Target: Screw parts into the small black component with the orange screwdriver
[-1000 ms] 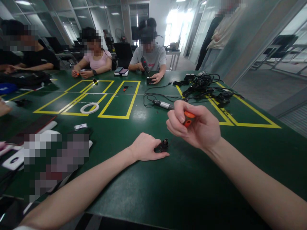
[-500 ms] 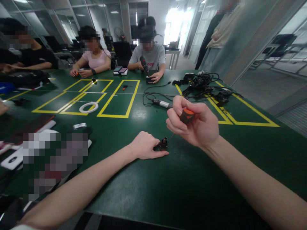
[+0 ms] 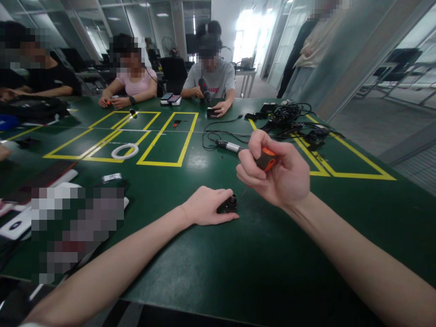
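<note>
My right hand (image 3: pixel 275 170) is closed around the orange and black handle of a screwdriver (image 3: pixel 266 159), held above the table. Its thin shaft slants down and to the left, with the tip close to a small black part with a metal stub on top (image 3: pixel 232 202). I cannot tell whether the tip touches that part. On the table, my left hand (image 3: pixel 209 206) grips the black part between thumb and fingers, which cover its left side. Beyond my right hand lies a black and silver corded tool (image 3: pixel 230 146).
The green table (image 3: pixel 163 272) carries yellow tape rectangles. A white ring (image 3: pixel 125 151) lies left of centre and a heap of black cables (image 3: pixel 289 116) at the back right. Phones and white items crowd the left. Across the table, a person in grey (image 3: pixel 213 75) holds a power drill (image 3: pixel 204 88).
My right hand has turned the screwdriver handle slightly, so more of its orange end shows. The fingers of my left hand have shifted a little over the black part.
</note>
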{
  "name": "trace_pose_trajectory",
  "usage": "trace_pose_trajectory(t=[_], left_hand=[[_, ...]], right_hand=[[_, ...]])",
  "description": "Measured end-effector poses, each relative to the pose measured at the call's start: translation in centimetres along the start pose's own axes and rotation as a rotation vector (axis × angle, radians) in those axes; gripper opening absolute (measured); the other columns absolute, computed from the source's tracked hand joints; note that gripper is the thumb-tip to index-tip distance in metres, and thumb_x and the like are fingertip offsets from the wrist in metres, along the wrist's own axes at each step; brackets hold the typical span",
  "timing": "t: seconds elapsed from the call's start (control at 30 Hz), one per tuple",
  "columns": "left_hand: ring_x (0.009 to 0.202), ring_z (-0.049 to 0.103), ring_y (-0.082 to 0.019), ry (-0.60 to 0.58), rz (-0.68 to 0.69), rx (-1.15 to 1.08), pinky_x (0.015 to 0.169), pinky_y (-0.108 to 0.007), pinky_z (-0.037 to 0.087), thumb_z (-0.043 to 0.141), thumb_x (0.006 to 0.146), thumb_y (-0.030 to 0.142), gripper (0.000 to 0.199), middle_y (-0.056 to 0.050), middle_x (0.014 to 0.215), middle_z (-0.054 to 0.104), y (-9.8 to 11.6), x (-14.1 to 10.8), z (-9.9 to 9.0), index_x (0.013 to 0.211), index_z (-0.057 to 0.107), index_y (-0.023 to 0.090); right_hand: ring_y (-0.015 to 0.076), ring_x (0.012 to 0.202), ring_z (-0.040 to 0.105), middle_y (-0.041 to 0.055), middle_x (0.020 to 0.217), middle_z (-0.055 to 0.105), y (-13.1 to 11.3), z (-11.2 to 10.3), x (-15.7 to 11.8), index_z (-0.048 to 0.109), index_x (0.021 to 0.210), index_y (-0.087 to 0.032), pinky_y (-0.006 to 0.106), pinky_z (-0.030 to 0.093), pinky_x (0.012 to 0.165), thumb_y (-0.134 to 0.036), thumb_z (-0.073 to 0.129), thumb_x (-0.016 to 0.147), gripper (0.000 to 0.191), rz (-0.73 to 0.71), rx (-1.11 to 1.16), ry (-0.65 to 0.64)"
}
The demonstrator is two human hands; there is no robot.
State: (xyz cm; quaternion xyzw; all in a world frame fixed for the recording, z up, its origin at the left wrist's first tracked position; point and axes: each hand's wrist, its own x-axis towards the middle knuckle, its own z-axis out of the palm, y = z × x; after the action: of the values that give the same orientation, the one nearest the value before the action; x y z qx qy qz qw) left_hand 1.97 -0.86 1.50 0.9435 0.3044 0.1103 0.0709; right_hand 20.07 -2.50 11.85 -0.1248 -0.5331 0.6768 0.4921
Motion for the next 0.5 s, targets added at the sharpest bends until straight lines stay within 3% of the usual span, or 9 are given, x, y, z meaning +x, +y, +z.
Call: trace_pose_trajectory(t=[0.1, 0.27, 0.4, 0.5], left_hand=[[0.071, 0.072, -0.022, -0.007, 0.027, 0.004, 0.056, -0.028, 0.039, 0.054, 0.098, 0.062, 0.043, -0.003, 0.076, 0.072, -0.09, 0.01, 0.03, 0.095, 0.056, 0.02], [0.065, 0.069, -0.019, 0.0, 0.03, -0.026, 0.055, -0.027, 0.036, 0.054, 0.098, 0.063, 0.045, -0.001, 0.072, 0.069, -0.27, 0.08, 0.23, 0.087, 0.057, 0.02], [0.064, 0.067, -0.017, 0.002, 0.023, -0.055, 0.054, -0.026, 0.034, 0.056, 0.097, 0.062, 0.044, 0.0, 0.071, 0.068, -0.3, 0.12, 0.24, 0.084, 0.058, 0.02], [0.065, 0.067, -0.017, -0.006, 0.012, -0.051, 0.055, -0.026, 0.034, 0.056, 0.097, 0.062, 0.044, -0.001, 0.072, 0.069, -0.24, 0.14, 0.2, 0.085, 0.059, 0.02]], right_hand=[[0.0077, 0.04, 0.027, -0.0065, 0.052, 0.037, -0.07, -0.14, 0.07, 0.038, 0.065, -0.022, 0.021, 0.022, 0.04, -0.035, 0.054, 0.098, 0.039, 0.042, 0.016, -0.009], [0.0068, 0.039, 0.017, -0.0091, 0.047, 0.026, 0.13, -0.49, -0.25, 0.036, 0.063, -0.023, 0.021, 0.023, 0.04, -0.044, 0.056, 0.097, 0.045, 0.068, 0.041, -0.068], [0.0072, 0.039, 0.015, -0.0106, 0.046, 0.028, -0.04, -0.35, -0.38, 0.044, 0.072, -0.024, 0.021, 0.021, 0.041, -0.044, 0.062, 0.089, 0.032, 0.052, -0.011, -0.062], [0.0082, 0.039, 0.022, -0.0087, 0.048, 0.039, -0.34, -0.25, -0.17, 0.045, 0.076, -0.024, 0.022, 0.024, 0.041, -0.037, 0.059, 0.089, 0.024, 0.034, -0.067, -0.006]])
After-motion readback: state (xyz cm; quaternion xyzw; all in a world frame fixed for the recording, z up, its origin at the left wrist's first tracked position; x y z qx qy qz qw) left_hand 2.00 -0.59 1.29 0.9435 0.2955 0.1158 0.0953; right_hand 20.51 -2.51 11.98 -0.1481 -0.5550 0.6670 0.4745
